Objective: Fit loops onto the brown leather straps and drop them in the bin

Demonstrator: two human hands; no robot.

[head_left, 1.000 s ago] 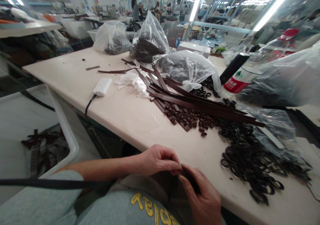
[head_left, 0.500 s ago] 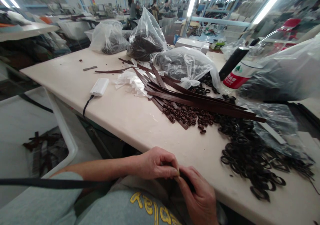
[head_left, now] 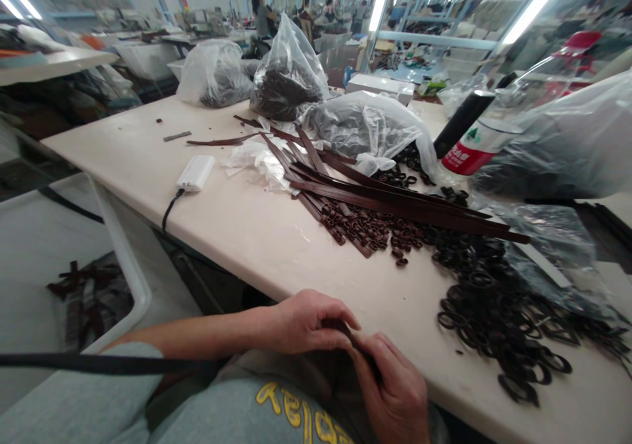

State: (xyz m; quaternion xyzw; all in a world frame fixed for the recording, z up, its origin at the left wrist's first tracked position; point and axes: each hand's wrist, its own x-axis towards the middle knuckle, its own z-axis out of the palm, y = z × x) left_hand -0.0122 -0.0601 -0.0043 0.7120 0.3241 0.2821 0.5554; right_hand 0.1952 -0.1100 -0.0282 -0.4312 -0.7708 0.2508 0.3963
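Low in the head view, in front of my shirt, both hands meet near the table's front edge. My left hand [head_left: 309, 322] is closed, thumb and fingers pinching a dark brown strip [head_left: 337, 326]. Fingers of my right hand [head_left: 392, 381] are also wrapped round this strip, close beside the left fingertips. Most of the strip is hidden by the hands, so its length and ends do not show. Beyond them lie long brown leather-like straps [head_left: 395, 200], a pile of small brown loops [head_left: 368, 223] and a heap of black loops [head_left: 494, 305].
On the pale table [head_left: 237, 220] stand tied plastic bags [head_left: 286, 82], a white power bank [head_left: 195, 173] with a cable, and a red-and-white container [head_left: 474, 147]. A white bin [head_left: 141, 286] with brown scraps is at left. A black band [head_left: 99, 363] crosses my left side.
The fingertips have moved slightly apart, and more of the dark strip shows between them. My right hand has tilted a little. Things on the table stay in place.
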